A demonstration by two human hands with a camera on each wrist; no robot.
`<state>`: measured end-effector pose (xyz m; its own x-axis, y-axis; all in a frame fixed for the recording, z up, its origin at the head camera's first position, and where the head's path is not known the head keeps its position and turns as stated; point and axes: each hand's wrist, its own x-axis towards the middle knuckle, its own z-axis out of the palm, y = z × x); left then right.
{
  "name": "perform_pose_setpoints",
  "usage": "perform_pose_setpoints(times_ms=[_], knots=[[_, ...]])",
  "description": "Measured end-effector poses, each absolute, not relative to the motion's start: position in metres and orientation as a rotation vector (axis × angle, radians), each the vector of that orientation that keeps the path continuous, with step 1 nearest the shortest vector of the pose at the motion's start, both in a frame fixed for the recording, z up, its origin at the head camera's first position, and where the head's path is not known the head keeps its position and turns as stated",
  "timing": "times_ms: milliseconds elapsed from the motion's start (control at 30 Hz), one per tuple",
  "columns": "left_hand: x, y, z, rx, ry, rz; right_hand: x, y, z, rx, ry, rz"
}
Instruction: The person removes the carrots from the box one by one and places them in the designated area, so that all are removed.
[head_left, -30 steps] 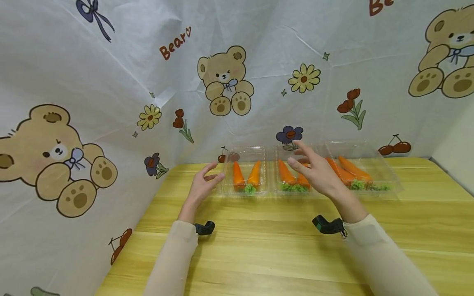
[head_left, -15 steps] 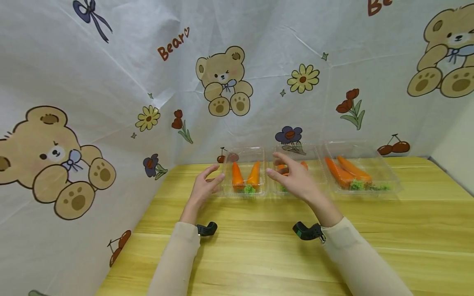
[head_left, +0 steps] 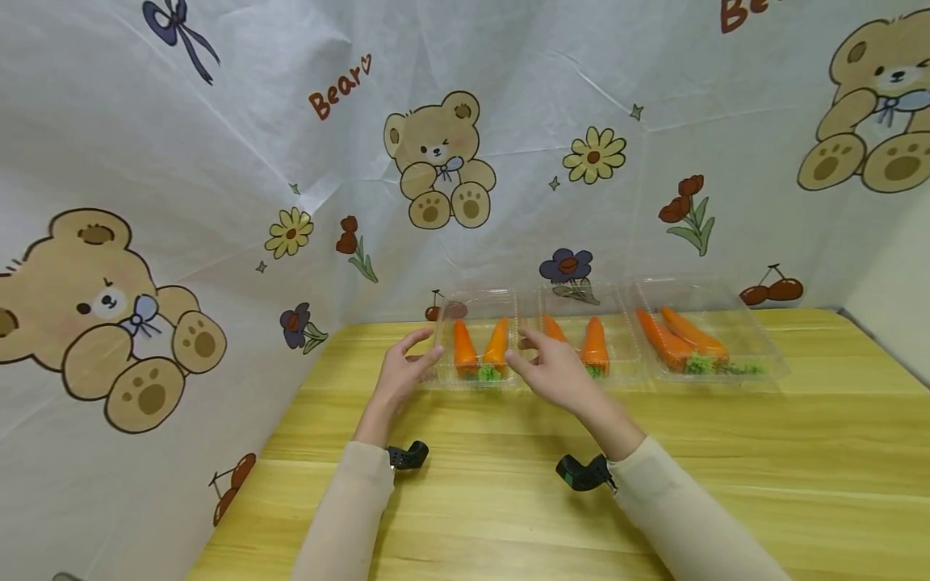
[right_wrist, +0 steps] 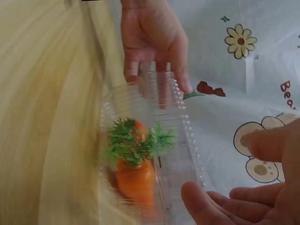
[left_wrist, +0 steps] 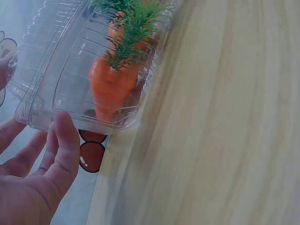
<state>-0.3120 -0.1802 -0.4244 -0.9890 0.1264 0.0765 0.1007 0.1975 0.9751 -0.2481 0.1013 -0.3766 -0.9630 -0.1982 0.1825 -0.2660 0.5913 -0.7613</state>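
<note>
The leftmost clear plastic box stands between my two hands on the table. In it lie two orange carrots with green leafy tops. My left hand is at the box's left side, its fingers loosely bent; in the left wrist view a fingertip is right at the box's corner. On the other side is my right hand, fingers spread and a little bent, fingertips close to the box's right wall. In the right wrist view the carrot tops show through the plastic.
A second clear box with carrots stands just behind my right hand. Farther right is a third, larger box with carrots in it. Behind them hangs a white bear-print cloth, at the wooden table's back edge.
My right hand has moved left and down, from over the middle box to the right side of the leftmost box. My left hand has stayed nearly in place.
</note>
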Motion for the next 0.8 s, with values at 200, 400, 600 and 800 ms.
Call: perform_pose_setpoints(times_ms=[200, 400, 600, 800], knots=[[-0.310, -0.180, -0.426, 0.207, 2.403, 1.974, -0.246, 0.092, -0.381, 0.326, -2.725, 1.311], [-0.306, -0.183, -0.427, 0.190, 2.409, 1.968, -0.244, 0.087, -0.382, 0.237, -2.763, 1.272], [-0.298, -0.186, -0.427, 0.202, 2.445, 1.937, -0.243, 0.082, -0.384, 0.225, -2.792, 1.234], [-0.289, -0.184, -0.426, 0.171, 2.508, 1.890, -0.243, 0.080, -0.387, 0.233, -2.786, 1.210]])
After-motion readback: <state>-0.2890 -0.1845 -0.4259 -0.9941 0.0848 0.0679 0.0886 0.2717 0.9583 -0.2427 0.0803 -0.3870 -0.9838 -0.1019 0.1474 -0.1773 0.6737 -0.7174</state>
